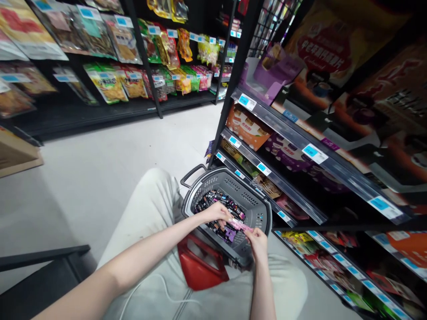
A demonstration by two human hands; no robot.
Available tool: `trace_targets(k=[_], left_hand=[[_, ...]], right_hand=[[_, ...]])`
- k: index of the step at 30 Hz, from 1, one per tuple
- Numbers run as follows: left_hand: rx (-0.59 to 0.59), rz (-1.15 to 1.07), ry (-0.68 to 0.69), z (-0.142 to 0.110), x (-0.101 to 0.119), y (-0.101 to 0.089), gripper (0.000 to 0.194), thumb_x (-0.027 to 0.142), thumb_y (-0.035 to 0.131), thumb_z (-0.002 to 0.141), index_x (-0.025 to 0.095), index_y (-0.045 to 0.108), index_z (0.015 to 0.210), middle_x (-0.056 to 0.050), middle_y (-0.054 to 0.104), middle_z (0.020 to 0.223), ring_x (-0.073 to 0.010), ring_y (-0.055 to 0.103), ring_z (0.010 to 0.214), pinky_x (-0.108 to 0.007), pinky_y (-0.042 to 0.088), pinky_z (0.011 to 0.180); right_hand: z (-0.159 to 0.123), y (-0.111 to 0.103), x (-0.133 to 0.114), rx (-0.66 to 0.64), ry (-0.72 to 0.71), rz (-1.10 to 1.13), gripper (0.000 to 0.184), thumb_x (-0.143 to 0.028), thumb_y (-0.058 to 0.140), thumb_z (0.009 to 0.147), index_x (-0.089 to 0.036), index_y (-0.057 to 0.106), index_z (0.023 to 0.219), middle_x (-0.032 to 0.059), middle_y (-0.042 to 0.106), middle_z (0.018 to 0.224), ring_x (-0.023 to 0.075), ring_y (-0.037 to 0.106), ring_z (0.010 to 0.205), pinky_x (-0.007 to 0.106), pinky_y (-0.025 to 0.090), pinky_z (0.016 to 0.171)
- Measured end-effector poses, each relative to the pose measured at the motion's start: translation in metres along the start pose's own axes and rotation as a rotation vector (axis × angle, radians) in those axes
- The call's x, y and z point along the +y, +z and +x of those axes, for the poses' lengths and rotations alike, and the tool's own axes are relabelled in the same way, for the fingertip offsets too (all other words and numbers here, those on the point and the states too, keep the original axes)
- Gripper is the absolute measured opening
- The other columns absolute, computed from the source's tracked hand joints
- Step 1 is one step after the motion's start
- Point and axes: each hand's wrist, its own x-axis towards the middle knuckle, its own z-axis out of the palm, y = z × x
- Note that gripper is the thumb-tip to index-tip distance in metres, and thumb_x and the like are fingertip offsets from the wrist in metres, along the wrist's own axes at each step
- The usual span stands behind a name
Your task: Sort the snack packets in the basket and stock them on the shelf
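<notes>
The grey perforated plastic basket [248, 195] sits in front of your knees, likely stiff and best lifted by its rim or black handle. Inside, the small black, shiny-wrapped packets [213, 202] look light and slippery. Above them, your left grip [218, 213] and right grip [257, 242] pinch opposite ends of the slim pink packet [238, 224], probably soft; hold its edges gently.
</notes>
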Motion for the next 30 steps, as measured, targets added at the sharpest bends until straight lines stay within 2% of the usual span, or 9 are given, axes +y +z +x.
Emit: trace_targets(k=[2,4,6,8,11,14,18,23,30], left_hand=[[0.033,-0.026,-0.008,0.001,-0.002,0.0,0.044,0.027,0.068,0.053,0.01,0.058,0.093,-0.006,0.062,0.065,-0.0154,0.059,0.05,-0.026,0.05,0.047],[0.049,-0.083,-0.014,0.001,-0.001,-0.001,0.054,0.026,0.068,0.054,0.013,0.051,0.103,-0.002,0.06,0.058,-0.0158,0.059,0.05,-0.028,0.05,0.047],[0.043,-0.145,-0.033,0.001,0.001,-0.003,0.049,0.026,0.068,0.055,0.014,0.051,0.099,-0.002,0.059,0.06,-0.0164,0.06,0.052,-0.029,0.05,0.049],[0.024,-0.194,-0.066,0.0,0.003,-0.005,0.036,0.028,0.066,0.057,0.012,0.055,0.087,-0.002,0.057,0.059,-0.0176,0.06,0.055,-0.031,0.05,0.051],[0.01,-0.203,-0.103,0.0,0.002,-0.008,0.028,0.03,0.063,0.06,0.01,0.057,0.077,0.0,0.053,0.052,-0.0184,0.06,0.056,-0.032,0.05,0.053],[0.005,-0.166,-0.137,0.001,-0.001,-0.011,0.027,0.026,0.066,0.056,0.009,0.059,0.077,-0.002,0.056,0.052,-0.019,0.061,0.056,-0.033,0.049,0.055],[-0.072,-0.147,-0.164,0.003,-0.005,-0.016,0.032,0.021,0.068,0.052,0.007,0.061,0.08,-0.007,0.062,0.059,-0.0211,0.061,0.062,-0.035,0.049,0.06],[-0.117,-0.161,-0.151,0.004,-0.008,-0.018,0.034,0.019,0.069,0.05,0.008,0.062,0.082,-0.007,0.063,0.06,-0.0205,0.061,0.061,-0.035,0.048,0.062],[-0.02,-0.231,-0.195,0.004,-0.002,-0.021,0.036,0.007,0.062,0.051,0.011,0.062,0.087,-0.006,0.064,0.067,-0.0171,0.061,0.058,-0.031,0.049,0.061]], right_hand=[[0.002,0.002,0.002,-0.002,-0.015,0.014,0.039,-0.023,0.069,0.051,-0.019,0.031,0.045,-0.0092,0.041,0.037,0.0058,0.04,0.036,0.017,0.028,0.038],[0.004,0.001,0.003,-0.03,-0.026,0.049,0.034,-0.023,0.067,0.053,-0.019,0.033,0.052,-0.0097,0.044,0.041,0.0055,0.041,0.037,0.016,0.029,0.038],[0.006,-0.001,0.005,-0.037,-0.039,0.086,0.03,-0.023,0.066,0.054,-0.02,0.037,0.06,-0.0098,0.046,0.046,0.0061,0.044,0.04,0.016,0.032,0.04],[0.008,-0.004,0.006,-0.016,-0.059,0.102,0.032,-0.023,0.066,0.054,-0.021,0.037,0.067,-0.0099,0.047,0.049,0.0069,0.047,0.041,0.017,0.034,0.041],[0.009,-0.007,0.008,0.004,-0.077,0.084,0.034,-0.024,0.067,0.054,-0.022,0.036,0.07,-0.0099,0.047,0.05,0.0072,0.048,0.04,0.017,0.035,0.041],[0.008,-0.008,0.008,-0.005,-0.077,0.065,0.034,-0.024,0.067,0.054,-0.021,0.036,0.07,-0.0094,0.048,0.051,0.0073,0.049,0.041,0.017,0.036,0.041],[0.008,-0.008,0.007,-0.019,-0.049,0.089,0.033,-0.024,0.067,0.054,-0.021,0.038,0.07,-0.0094,0.049,0.052,0.0068,0.049,0.041,0.017,0.036,0.041],[0.006,-0.009,0.001,-0.043,0.007,0.183,0.028,-0.026,0.064,0.058,-0.022,0.042,0.075,-0.0081,0.05,0.057,0.0077,0.051,0.044,0.02,0.04,0.045],[0.005,-0.008,-0.002,-0.069,0.002,0.277,0.024,-0.025,0.059,0.061,-0.022,0.048,0.082,-0.004,0.056,0.068,0.0122,0.058,0.056,0.025,0.047,0.055]])
